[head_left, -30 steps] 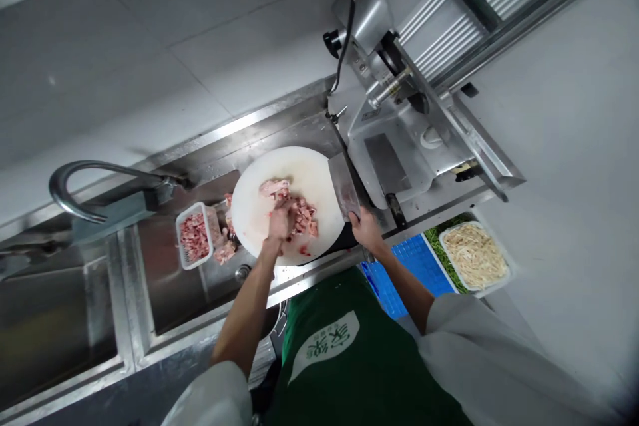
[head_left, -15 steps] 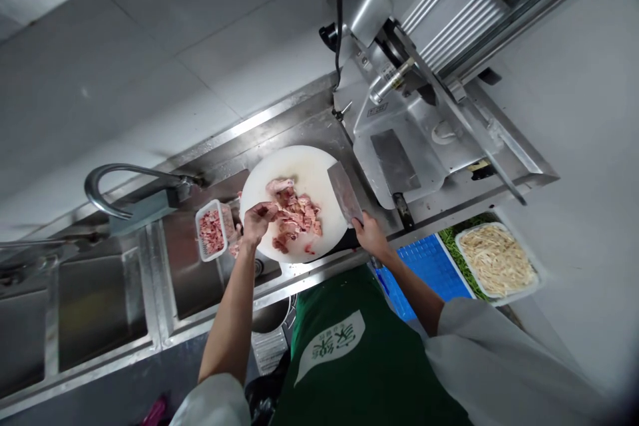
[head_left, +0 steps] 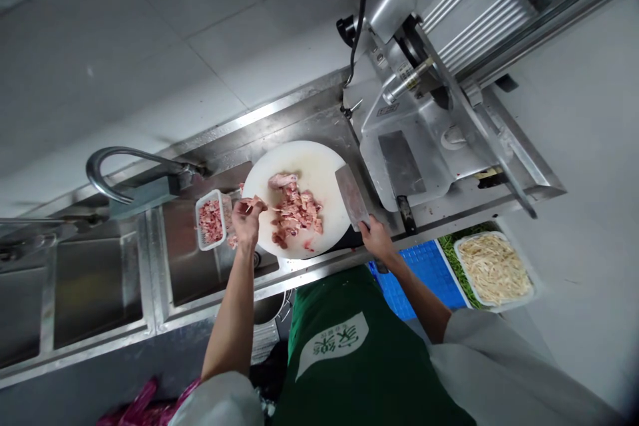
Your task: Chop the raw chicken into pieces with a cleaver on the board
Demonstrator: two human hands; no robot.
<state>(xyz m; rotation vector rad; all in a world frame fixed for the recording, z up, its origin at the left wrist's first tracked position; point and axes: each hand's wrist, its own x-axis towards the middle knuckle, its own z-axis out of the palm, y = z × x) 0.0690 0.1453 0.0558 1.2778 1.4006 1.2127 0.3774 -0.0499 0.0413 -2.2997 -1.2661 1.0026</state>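
Observation:
A round white cutting board (head_left: 324, 166) carries a pile of chopped raw meat (head_left: 299, 213), with a longer piece (head_left: 283, 180) at its upper edge. Over the board's left edge, my left hand (head_left: 247, 216) pinches a small piece of meat (head_left: 258, 203). My right hand (head_left: 377, 238) grips the handle of a cleaver (head_left: 352, 196), whose wide blade lies over the board's right edge. Left of my left hand, a white basket (head_left: 198, 219) holds small meat pieces (head_left: 211, 221).
A metal slicer (head_left: 424, 113) stands at the right, with a second cleaver (head_left: 401, 163) on its base. Sinks (head_left: 97, 299) and a curved faucet (head_left: 100, 170) are at the left. Below right are a blue crate (head_left: 424, 273) and a tray of pale strips (head_left: 494, 266).
My left hand has moved left, off the meat pile to the board's left edge, with a small piece between its fingers. The cleaver stays in my right hand. The view has shifted slightly.

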